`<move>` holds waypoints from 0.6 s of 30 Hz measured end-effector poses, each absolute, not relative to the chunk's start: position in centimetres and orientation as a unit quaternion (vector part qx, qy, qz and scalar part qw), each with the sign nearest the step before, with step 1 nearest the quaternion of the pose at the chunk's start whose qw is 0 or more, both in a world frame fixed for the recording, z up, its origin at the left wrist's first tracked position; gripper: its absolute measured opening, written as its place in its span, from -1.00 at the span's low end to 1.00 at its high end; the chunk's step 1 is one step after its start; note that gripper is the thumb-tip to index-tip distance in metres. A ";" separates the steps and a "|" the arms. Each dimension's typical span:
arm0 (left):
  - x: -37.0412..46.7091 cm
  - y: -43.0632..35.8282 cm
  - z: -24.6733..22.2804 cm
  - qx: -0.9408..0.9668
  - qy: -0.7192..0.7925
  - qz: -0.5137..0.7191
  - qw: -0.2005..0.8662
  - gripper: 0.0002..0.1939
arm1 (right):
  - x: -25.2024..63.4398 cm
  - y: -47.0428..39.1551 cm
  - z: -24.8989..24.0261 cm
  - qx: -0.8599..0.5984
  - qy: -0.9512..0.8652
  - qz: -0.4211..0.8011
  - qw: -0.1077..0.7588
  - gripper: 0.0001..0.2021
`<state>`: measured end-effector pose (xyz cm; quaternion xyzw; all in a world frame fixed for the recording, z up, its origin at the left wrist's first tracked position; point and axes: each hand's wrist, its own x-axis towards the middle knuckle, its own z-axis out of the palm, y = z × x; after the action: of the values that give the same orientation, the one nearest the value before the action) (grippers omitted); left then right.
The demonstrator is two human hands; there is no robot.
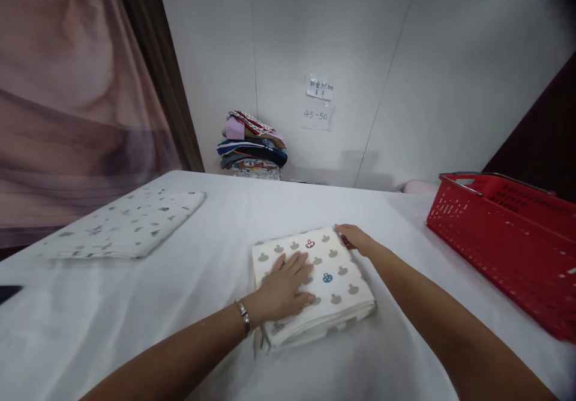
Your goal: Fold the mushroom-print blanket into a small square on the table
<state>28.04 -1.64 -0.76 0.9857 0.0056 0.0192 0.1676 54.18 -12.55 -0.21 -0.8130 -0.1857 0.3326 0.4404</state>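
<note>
A thick, neatly folded white cloth (333,257) printed with beige mushrooms, plus a red one and a blue one, lies in front of me. My left hand (285,287) rests flat on its top with fingers spread; a metal bracelet is on that wrist. At the far right corner, my right hand (354,239) has its fingers curled around the cloth's edge, part of them hidden. A few thin strands hang from the near left corner. Another folded white cloth (135,221), with a small dark leaf-like print, lies at the left of the table, apart from both hands.
The table (216,281) has a white cover. A red plastic basket (508,239) with a metal handle stands on the right. Beyond the far edge is a stack of folded fabrics (252,146) by the wall. A pinkish curtain (81,89) hangs at left.
</note>
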 end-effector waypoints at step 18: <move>28.1 -4.6 -1.3 0.979 -0.102 0.024 0.177 -0.40 | 55.5 -7.7 -2.0 -0.755 -0.118 0.373 0.527 -0.62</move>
<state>28.12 -4.56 -1.28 0.9787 -0.1017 0.0243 0.1768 55.55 -7.73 -1.98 -0.7547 -0.1180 0.3726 0.5270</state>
